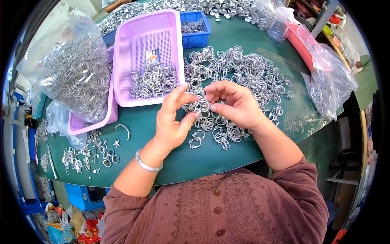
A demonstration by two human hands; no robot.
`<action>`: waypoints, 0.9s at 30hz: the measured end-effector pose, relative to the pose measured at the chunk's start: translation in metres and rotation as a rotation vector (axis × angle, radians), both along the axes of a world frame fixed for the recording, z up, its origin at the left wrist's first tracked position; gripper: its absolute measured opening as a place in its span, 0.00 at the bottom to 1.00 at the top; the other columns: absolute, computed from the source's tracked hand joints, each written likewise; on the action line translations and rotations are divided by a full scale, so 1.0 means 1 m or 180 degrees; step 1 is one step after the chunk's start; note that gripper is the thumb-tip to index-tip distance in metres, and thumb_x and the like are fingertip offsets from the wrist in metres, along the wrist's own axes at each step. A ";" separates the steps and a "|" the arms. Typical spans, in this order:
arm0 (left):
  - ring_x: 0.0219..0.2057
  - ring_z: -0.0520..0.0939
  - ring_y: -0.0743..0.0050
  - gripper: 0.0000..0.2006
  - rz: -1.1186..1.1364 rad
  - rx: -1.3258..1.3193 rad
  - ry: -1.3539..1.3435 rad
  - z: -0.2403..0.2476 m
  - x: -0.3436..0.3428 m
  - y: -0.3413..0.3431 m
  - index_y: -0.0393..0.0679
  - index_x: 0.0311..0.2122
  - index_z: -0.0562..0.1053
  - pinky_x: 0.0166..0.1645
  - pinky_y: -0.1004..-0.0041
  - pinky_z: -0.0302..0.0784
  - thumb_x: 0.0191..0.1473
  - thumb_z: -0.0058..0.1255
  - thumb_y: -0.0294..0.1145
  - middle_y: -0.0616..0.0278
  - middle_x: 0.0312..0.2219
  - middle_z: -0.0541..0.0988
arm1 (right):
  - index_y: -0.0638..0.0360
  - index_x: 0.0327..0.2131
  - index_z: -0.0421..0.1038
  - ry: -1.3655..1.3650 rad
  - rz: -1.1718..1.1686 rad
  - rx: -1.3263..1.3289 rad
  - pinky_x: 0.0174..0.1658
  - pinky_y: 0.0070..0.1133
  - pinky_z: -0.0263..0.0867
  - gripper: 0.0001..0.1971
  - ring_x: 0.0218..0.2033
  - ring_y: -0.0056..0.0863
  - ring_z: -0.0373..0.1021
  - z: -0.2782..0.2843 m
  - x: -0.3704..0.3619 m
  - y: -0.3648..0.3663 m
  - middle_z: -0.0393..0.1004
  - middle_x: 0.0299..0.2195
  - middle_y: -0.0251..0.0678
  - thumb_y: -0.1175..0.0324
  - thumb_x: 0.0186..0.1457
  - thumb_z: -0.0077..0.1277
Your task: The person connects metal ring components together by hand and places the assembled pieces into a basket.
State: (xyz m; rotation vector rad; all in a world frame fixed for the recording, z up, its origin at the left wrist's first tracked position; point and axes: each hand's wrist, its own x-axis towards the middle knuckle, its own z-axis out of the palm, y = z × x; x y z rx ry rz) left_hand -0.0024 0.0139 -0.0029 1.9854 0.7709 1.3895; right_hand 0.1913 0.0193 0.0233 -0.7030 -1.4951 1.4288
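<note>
- Far left of the left hand: a bulging clear bag (71, 71) rests in a lower lilac basket (96, 125). If the bag slumps, its contents could spill over the loose rings (108, 156) nearer the left forearm.
- Forward-left of the left hand: a tilted lilac basket (135, 44), part-filled. A knock from the knuckles could shift it.
- Left hand (172, 120): thumb and index finger pinch the ring piece (203, 105).
- Between both hands: the ring piece, over the pile (252, 73). Fingertips mask part of it—single or linked cannot be confirmed.
- Right hand (238, 106): thumb and forefinger grip the opposite side, remaining fingers curled. Uneven pull—one hand harder—could make the piece slip.
- Beyond and around the right hand: the pile. A dropped piece would probably be lost among similar ones.
</note>
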 end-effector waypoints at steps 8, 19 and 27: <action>0.41 0.75 0.68 0.32 0.0111 -0.0068 -0.0008 0.000 0.001 0.000 0.37 0.53 0.56 0.49 0.72 0.65 0.40 0.52 0.17 0.54 0.35 0.76 | 0.65 0.43 0.64 0.0067 0.0002 0.0059 0.41 0.17 0.63 0.17 0.37 0.18 0.65 0.001 0.000 -0.001 0.68 0.34 0.32 0.82 0.46 0.49; 0.46 0.71 0.70 0.32 0.0021 -0.0251 -0.0001 -0.003 -0.004 0.001 0.37 0.55 0.54 0.52 0.73 0.62 0.43 0.50 0.16 0.55 0.40 0.73 | 0.64 0.43 0.65 0.0093 -0.0049 0.0315 0.41 0.17 0.64 0.16 0.36 0.18 0.66 0.002 -0.002 -0.002 0.70 0.33 0.32 0.82 0.48 0.47; 0.42 0.71 0.62 0.23 0.2193 0.0098 0.0352 0.013 -0.040 0.031 0.39 0.48 0.64 0.52 0.64 0.54 0.46 0.53 0.35 0.54 0.38 0.74 | 0.59 0.35 0.69 -0.1992 -0.1047 0.2129 0.41 0.30 0.59 0.11 0.35 0.39 0.66 -0.006 0.005 0.010 0.70 0.31 0.38 0.73 0.43 0.50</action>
